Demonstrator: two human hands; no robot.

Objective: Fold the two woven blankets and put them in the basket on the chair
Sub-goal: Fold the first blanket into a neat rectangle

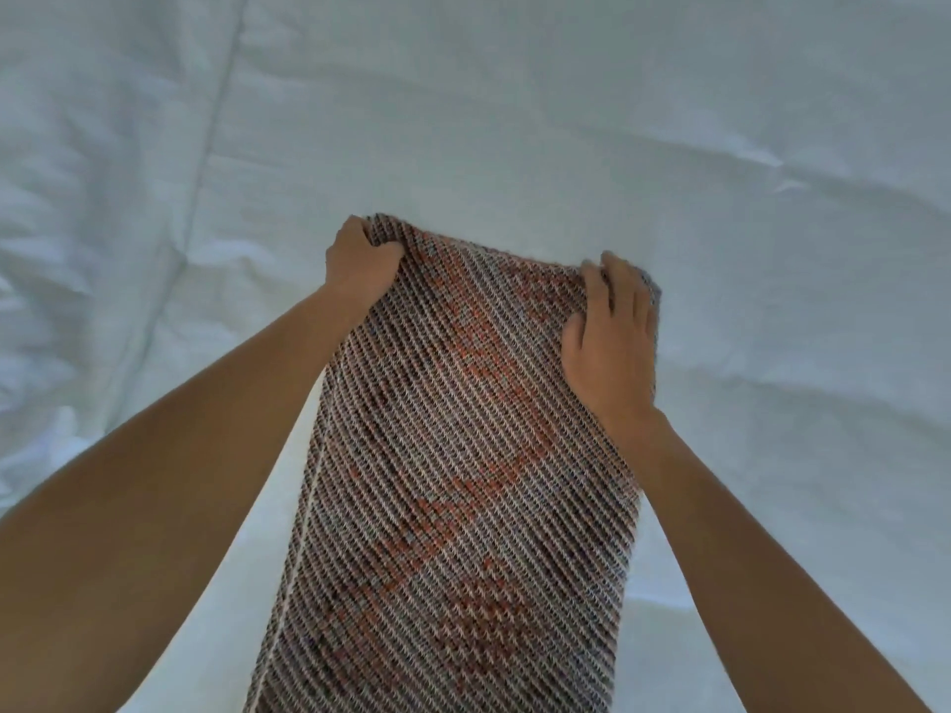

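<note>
The left grip (363,262), a bare hand just left of the middle of the frame, is closed around the far left corner of the blanket (453,481). Its thumb lies on top of the cloth and its fingers curl over the corner's edge. The right grip (612,337), to the right of centre, shows the back of the hand. Its fingers (625,285) are bent over the far right corner and bunch the cloth into small puckers under the fingertips, so this grip too has hold of the blanket.

The blanket is folded into a long, narrow strip that runs from the bottom centre of the frame up to the two grips at its far end. Its weave shows slanting ribs of brown, grey and white, with orange-red patches down the middle and a pale edge along its left side. Whether the far end lies flat or is raised cannot be told.

The bare left forearm (180,481) comes in from the lower left and the right forearm (746,558) from the lower right, one on each side of the strip.

Under and around everything lies wrinkled white bedding (514,120), with a seam (206,146) slanting down the upper left of the frame.
</note>
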